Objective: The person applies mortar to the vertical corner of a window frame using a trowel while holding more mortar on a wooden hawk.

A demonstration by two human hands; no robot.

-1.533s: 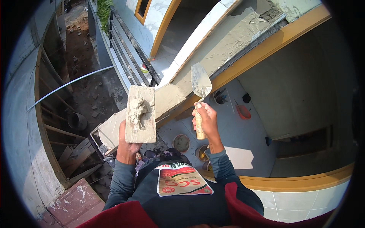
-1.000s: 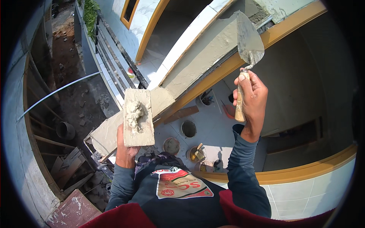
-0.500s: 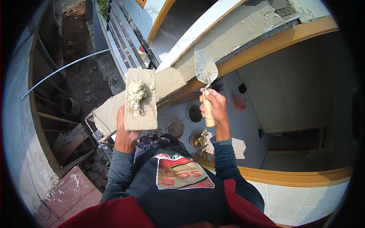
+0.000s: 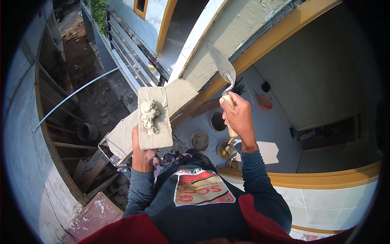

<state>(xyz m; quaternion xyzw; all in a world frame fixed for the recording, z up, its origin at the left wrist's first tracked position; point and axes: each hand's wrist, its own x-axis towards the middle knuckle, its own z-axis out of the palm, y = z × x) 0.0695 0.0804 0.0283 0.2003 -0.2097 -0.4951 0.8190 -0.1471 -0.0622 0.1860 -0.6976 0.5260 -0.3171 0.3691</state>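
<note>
My left hand (image 4: 142,156) is closed around the underside of a rectangular plasterer's hawk (image 4: 161,136) coated with mortar. A wet lump of mortar (image 4: 150,116) rests on the middle of it. My right hand (image 4: 241,118) grips the wooden handle of a pointed trowel (image 4: 222,67). Its metal blade, tilted nearly edge-on, lies over a long plastered wall strip (image 4: 221,38); whether it touches the surface I cannot tell. Smooth grey-beige plaster covers the strip, which passes behind the hawk toward the lower left.
Far below stand several buckets, among them a dark one (image 4: 218,121) and one filled with grey mix (image 4: 200,141). Yellow-orange trim (image 4: 280,40) borders the strip. A black railing (image 4: 136,49), a pale bent pipe (image 4: 77,90) and wooden planks (image 4: 91,173) lie to the left.
The trowel blade has turned from facing up to a steeper, edge-on tilt, and my right wrist has rolled over. The whole view has shifted slightly; the hawk still carries its lump.
</note>
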